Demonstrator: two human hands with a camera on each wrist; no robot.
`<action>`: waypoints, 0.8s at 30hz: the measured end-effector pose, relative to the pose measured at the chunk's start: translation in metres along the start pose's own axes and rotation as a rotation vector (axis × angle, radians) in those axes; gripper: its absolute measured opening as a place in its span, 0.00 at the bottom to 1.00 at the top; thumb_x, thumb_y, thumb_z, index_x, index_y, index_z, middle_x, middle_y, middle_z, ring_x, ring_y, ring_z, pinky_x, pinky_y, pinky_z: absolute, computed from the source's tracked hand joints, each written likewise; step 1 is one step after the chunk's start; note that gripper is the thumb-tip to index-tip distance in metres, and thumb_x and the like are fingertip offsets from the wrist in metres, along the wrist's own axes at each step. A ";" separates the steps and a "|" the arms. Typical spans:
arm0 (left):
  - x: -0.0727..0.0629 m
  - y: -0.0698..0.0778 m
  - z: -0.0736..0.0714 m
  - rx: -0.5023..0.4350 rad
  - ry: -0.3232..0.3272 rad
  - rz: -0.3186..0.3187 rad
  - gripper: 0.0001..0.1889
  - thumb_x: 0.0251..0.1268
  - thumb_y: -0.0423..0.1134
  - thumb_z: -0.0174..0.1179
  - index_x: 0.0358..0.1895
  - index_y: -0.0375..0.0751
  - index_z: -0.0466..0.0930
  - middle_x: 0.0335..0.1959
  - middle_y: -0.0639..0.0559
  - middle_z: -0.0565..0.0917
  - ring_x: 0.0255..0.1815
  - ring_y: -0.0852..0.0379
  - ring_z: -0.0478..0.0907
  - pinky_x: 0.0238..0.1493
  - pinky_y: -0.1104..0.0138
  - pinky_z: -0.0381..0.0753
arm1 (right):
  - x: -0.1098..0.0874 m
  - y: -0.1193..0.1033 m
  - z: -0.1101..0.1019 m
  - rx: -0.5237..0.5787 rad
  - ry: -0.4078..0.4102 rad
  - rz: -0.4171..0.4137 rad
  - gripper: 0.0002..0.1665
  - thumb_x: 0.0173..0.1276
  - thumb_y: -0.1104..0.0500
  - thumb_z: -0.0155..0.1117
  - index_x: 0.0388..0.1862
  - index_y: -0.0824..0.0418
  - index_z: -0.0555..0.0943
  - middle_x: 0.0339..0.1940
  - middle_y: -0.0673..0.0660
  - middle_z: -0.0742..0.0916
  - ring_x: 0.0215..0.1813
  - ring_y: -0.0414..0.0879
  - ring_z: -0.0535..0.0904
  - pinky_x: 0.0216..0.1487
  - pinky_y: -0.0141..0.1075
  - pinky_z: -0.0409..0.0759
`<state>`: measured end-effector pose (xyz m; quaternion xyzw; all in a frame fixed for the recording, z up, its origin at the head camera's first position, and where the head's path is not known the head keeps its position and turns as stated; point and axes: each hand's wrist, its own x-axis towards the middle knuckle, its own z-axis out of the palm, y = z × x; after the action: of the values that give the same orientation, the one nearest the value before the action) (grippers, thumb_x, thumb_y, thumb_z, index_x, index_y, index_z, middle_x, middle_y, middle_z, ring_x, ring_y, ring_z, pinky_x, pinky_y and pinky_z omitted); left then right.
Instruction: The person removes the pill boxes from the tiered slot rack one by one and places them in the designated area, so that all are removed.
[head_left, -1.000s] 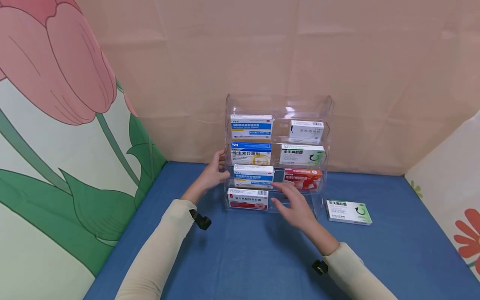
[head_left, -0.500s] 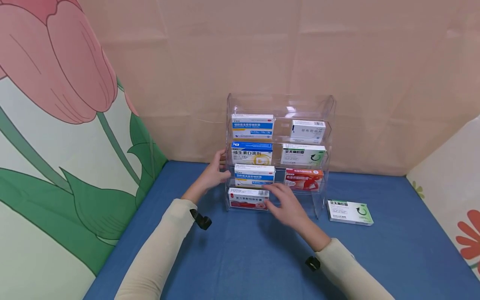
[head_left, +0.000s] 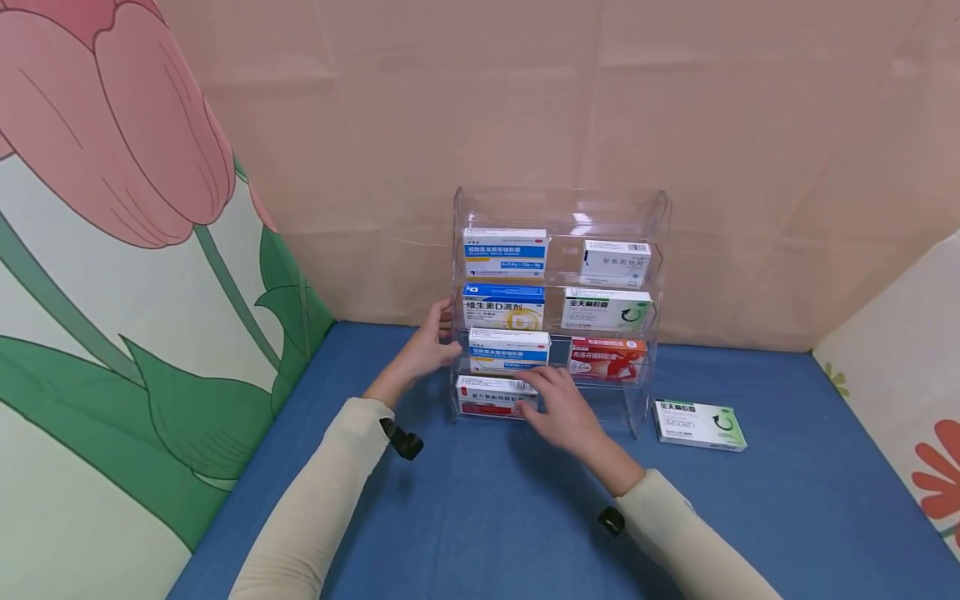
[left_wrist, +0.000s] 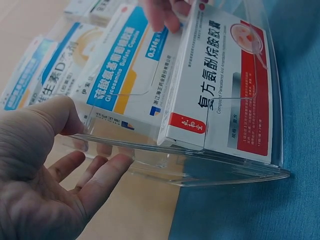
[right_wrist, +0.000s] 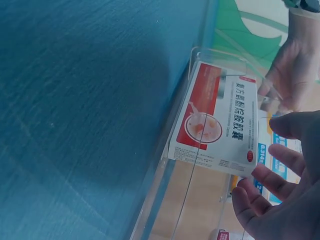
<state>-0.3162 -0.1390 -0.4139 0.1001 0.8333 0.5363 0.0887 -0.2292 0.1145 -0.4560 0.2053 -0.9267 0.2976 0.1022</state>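
A clear tiered display rack point(head_left: 558, 204) stands on the blue cloth, with medicine boxes on its tiers. My left hand point(head_left: 427, 346) holds its left side panel, thumb at the front edge and fingers along the outside. My right hand point(head_left: 562, 408) is at the bottom tier, fingers loosely spread and fingertips right at the right end of the red-and-white medicine box point(right_wrist: 220, 115). That box leans in the bottom tier's left half. Directly above it, a blue-and-white glucosamine box point(left_wrist: 125, 65) sits in the tier, partly covered by right-hand fingertips in the left wrist view.
Higher tiers hold a blue-and-yellow vitamin D box point(head_left: 502, 307), another blue-and-white box point(head_left: 505, 254), a small white box point(head_left: 615, 262) and a green-and-white box point(head_left: 606, 310). A red box point(head_left: 607, 358) sits below those. Another green-and-white box point(head_left: 699, 425) lies on the cloth right of the rack.
My right hand has moved left along the bottom tier, to the end of the red-and-white medicine box. The left hand stays at the rack's side.
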 end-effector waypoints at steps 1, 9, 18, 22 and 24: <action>0.000 0.000 0.000 0.002 0.001 0.000 0.45 0.68 0.31 0.59 0.81 0.57 0.43 0.76 0.43 0.57 0.72 0.40 0.63 0.58 0.43 0.80 | 0.001 -0.001 0.000 0.000 -0.004 0.006 0.29 0.65 0.56 0.74 0.66 0.52 0.80 0.61 0.55 0.82 0.60 0.53 0.72 0.60 0.53 0.79; 0.000 0.000 -0.001 0.006 0.000 0.002 0.45 0.68 0.31 0.59 0.81 0.57 0.43 0.76 0.43 0.58 0.72 0.40 0.63 0.58 0.43 0.80 | 0.005 0.001 0.008 -0.060 -0.017 0.020 0.29 0.66 0.53 0.73 0.66 0.48 0.81 0.62 0.53 0.82 0.58 0.51 0.70 0.57 0.49 0.80; -0.001 0.000 0.000 0.012 0.001 0.008 0.45 0.67 0.31 0.59 0.81 0.56 0.43 0.76 0.43 0.57 0.71 0.40 0.63 0.57 0.44 0.81 | 0.007 -0.002 0.016 -0.145 -0.001 0.019 0.26 0.65 0.53 0.75 0.62 0.48 0.84 0.58 0.54 0.82 0.52 0.50 0.69 0.51 0.44 0.77; -0.001 0.001 0.000 0.011 0.002 0.009 0.45 0.68 0.31 0.59 0.81 0.56 0.43 0.76 0.43 0.58 0.71 0.40 0.64 0.57 0.44 0.81 | 0.007 -0.004 0.019 -0.178 0.023 0.002 0.23 0.64 0.55 0.75 0.59 0.49 0.86 0.54 0.54 0.82 0.49 0.49 0.69 0.46 0.42 0.76; -0.001 0.001 0.000 0.010 0.002 0.010 0.45 0.68 0.30 0.59 0.81 0.55 0.43 0.76 0.43 0.58 0.70 0.40 0.64 0.57 0.44 0.81 | 0.008 -0.005 0.020 -0.184 0.038 -0.006 0.21 0.64 0.56 0.75 0.57 0.50 0.86 0.52 0.54 0.83 0.48 0.49 0.70 0.46 0.41 0.76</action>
<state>-0.3152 -0.1388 -0.4130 0.1041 0.8355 0.5328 0.0848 -0.2353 0.0969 -0.4669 0.1923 -0.9473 0.2149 0.1393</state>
